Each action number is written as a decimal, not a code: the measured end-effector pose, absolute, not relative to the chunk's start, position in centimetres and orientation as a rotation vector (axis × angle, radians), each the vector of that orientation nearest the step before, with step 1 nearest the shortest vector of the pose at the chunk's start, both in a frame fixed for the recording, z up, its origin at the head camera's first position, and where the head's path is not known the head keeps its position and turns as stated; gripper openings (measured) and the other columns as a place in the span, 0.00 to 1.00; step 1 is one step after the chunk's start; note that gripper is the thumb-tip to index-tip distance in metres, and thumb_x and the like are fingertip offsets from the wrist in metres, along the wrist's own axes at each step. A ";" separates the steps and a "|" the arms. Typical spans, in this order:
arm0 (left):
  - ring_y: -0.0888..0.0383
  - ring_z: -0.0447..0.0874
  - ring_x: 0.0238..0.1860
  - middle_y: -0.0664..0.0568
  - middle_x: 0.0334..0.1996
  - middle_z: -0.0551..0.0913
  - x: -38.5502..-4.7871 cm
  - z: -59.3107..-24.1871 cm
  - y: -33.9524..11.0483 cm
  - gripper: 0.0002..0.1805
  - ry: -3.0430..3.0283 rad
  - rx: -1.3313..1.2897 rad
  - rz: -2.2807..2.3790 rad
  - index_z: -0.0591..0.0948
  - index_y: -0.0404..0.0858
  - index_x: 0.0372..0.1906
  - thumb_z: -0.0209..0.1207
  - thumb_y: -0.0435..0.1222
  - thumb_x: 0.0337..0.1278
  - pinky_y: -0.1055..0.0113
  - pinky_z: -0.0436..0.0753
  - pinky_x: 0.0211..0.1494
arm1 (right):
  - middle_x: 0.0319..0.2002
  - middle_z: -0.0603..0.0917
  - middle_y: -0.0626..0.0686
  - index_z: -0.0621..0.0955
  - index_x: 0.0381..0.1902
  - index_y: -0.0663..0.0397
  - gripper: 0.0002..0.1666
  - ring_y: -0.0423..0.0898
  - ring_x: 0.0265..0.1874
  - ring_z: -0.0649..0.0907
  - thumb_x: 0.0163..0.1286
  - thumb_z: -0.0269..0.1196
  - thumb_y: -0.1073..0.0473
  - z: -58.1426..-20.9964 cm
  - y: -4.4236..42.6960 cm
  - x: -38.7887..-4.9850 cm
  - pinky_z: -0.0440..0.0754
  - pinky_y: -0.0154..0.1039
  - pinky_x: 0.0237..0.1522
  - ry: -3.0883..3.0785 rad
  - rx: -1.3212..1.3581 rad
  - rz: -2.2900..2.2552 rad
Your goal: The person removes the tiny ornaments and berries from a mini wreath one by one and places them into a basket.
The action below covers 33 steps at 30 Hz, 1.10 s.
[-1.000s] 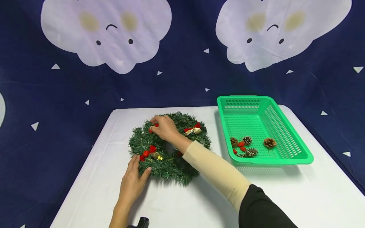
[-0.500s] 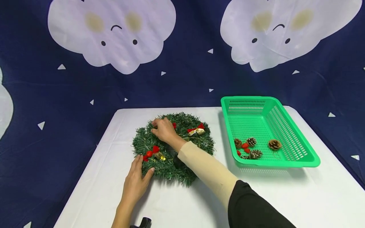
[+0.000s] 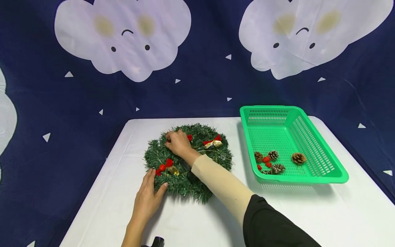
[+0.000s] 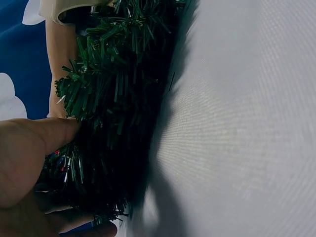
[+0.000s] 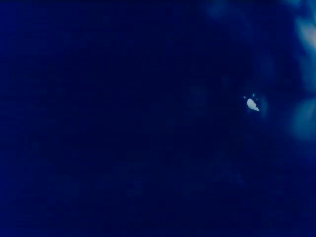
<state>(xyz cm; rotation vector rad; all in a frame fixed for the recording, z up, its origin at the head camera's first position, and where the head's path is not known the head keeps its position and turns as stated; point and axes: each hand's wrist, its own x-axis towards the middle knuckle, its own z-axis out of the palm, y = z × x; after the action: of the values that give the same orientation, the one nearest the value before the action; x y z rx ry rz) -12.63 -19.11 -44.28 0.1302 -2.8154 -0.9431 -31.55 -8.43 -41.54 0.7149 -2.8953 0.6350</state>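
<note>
A green tinsel wreath (image 3: 197, 190) lies on the white table. My left hand (image 3: 147, 197) rests at its near left edge, thumb apart and fingers fairly straight, beside a red bow (image 3: 169, 163) with a red ball and gold bells. In the left wrist view the left hand (image 4: 19, 163) touches the dark needles (image 4: 118, 98). My right hand (image 3: 179, 142) is over the wreath's upper left, fingertips pinched on a small red ornament (image 3: 168, 141), mostly hidden. Part of another red bow (image 3: 189, 138) shows beside it. The right wrist view is nearly all dark.
A green basket (image 3: 308, 179) stands on the right, holding several pinecones (image 3: 298, 158) and small red pieces (image 3: 266, 159). A red and gold bow (image 3: 213, 142) sits on the wreath's right. A dark blue cloth with clouds hangs behind the table (image 3: 216, 226).
The right hand turns slightly and presses lower at the wreath's upper left; the red piece at its fingertips is now more covered. The left hand stays put. The head view shifts slightly.
</note>
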 end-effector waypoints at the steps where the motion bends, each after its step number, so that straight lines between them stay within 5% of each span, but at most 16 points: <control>1: 0.37 0.62 0.68 0.39 0.72 0.57 -12.6 -44.3 -19.1 0.40 -2.816 0.132 -0.942 0.57 0.32 0.71 0.58 0.46 0.61 0.40 0.69 0.63 | 0.48 0.85 0.44 0.80 0.52 0.43 0.19 0.45 0.49 0.78 0.65 0.62 0.48 -41.6 -8.5 -31.5 0.74 0.41 0.57 -2.896 0.718 0.625; 11: 0.37 0.62 0.68 0.39 0.72 0.56 -12.5 -44.6 -19.0 0.40 -2.819 0.141 -0.929 0.57 0.32 0.71 0.58 0.47 0.61 0.40 0.69 0.63 | 0.49 0.85 0.43 0.81 0.53 0.41 0.18 0.44 0.46 0.78 0.65 0.63 0.49 -42.2 -8.4 -31.6 0.73 0.39 0.52 -2.895 0.746 0.539; 28: 0.36 0.63 0.67 0.39 0.71 0.58 -12.3 -44.5 -19.1 0.40 -2.808 0.128 -0.927 0.58 0.31 0.71 0.58 0.46 0.61 0.40 0.69 0.62 | 0.45 0.86 0.45 0.82 0.48 0.42 0.13 0.46 0.48 0.78 0.65 0.63 0.51 -41.9 -8.0 -31.4 0.74 0.43 0.58 -2.851 0.756 0.720; 33: 0.36 0.63 0.68 0.39 0.72 0.57 -12.4 -44.5 -19.2 0.40 -2.814 0.122 -0.924 0.57 0.32 0.71 0.57 0.47 0.62 0.40 0.69 0.63 | 0.46 0.85 0.46 0.82 0.49 0.43 0.15 0.45 0.48 0.79 0.65 0.62 0.51 -41.4 -7.8 -31.3 0.77 0.40 0.52 -2.850 0.743 0.792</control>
<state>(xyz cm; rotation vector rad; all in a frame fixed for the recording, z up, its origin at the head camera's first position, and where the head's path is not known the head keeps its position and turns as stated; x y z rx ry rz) -12.38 -19.18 -44.52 0.1222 -2.8140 -0.9239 -31.27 -7.84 -41.37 0.7432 -2.8504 0.7924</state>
